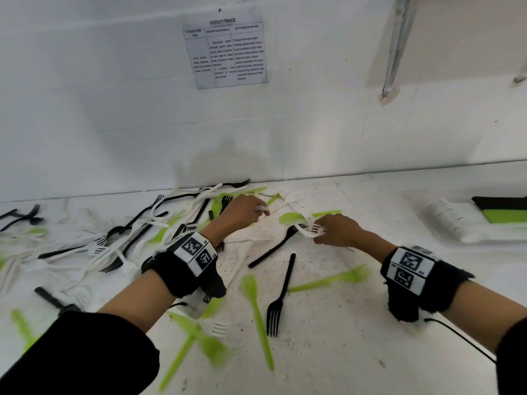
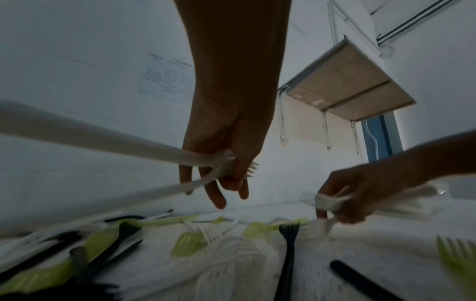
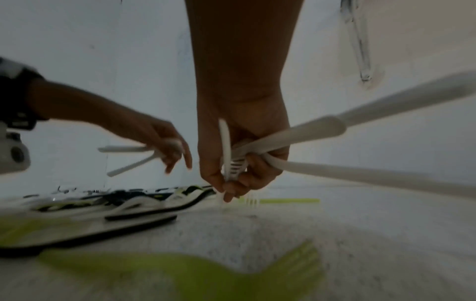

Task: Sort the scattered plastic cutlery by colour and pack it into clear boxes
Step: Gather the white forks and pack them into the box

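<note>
White, black and green plastic forks lie scattered over the white table [image 1: 356, 323]. My left hand [image 1: 242, 212] hovers over the pile near the wall and grips two white forks [image 2: 201, 160], handles pointing back toward my wrist. My right hand [image 1: 336, 229] hangs a little to the right and holds a bunch of white forks [image 3: 257, 150], tines sticking out toward the left hand. A black fork [image 1: 273, 246] lies on the table between and below the hands.
Clear boxes [image 1: 456, 220] with black and green cutlery inside stand at the far right edge. Green forks [image 1: 258, 315] and another black fork [image 1: 281, 297] lie near the front. A dense heap [image 1: 114, 238] of mixed forks covers the left. The wall is close behind.
</note>
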A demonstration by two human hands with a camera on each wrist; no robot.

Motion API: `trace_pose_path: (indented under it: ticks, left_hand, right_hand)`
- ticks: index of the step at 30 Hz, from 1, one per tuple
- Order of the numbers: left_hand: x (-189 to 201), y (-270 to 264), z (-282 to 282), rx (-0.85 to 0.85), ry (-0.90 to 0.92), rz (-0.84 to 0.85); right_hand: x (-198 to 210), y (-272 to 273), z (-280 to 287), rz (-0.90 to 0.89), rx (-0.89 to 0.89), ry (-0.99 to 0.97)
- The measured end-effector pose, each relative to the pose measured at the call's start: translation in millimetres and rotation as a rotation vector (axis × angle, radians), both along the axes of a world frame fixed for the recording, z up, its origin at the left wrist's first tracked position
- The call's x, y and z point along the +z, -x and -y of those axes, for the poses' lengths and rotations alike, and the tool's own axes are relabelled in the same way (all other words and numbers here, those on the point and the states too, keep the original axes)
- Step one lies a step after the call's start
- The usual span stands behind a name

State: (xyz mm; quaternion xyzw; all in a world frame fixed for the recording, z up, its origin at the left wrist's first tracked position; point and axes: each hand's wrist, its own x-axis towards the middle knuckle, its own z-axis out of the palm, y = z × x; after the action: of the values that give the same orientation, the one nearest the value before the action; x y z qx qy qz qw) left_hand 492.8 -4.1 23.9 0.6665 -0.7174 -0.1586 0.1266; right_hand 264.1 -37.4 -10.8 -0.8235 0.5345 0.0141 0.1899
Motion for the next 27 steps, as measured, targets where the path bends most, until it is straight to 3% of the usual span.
trace_pose_path:
  ticks: [3, 7, 14, 17, 21, 24, 27]
  left_hand:
    - [-17, 1, 3, 0.01, -0.103, 0.029]
    - [-38, 1, 5, -0.027, -0.226, 0.2]
    - [-50, -7, 14, -0.045, -0.178, 0.164]
    - [-48, -13, 17, -0.012, -0.07, 0.104]
    - [-34, -16, 24, -0.007, 0.126, -0.011]
    - [-22, -12, 32, -0.01, 0.241, -0.199]
    - [-19, -7, 48, -0.015, 0.341, -0.193]
  right_hand:
    - [14, 9, 0, 0.175, -0.014, -0.118]
    - [27, 22, 4, 0.423, -0.078, -0.126]
    - [28, 11, 20, 0.743, -0.281, -0.044]
    - [16, 1, 33, 0.666, -0.295, 0.02]
    - [-5, -12, 48, 0.33, -0.205, 0.074]
    - [-15, -14, 50, 0.233, -0.198, 0.021]
    - [-21, -13, 52, 0.164, -0.194, 0.002]
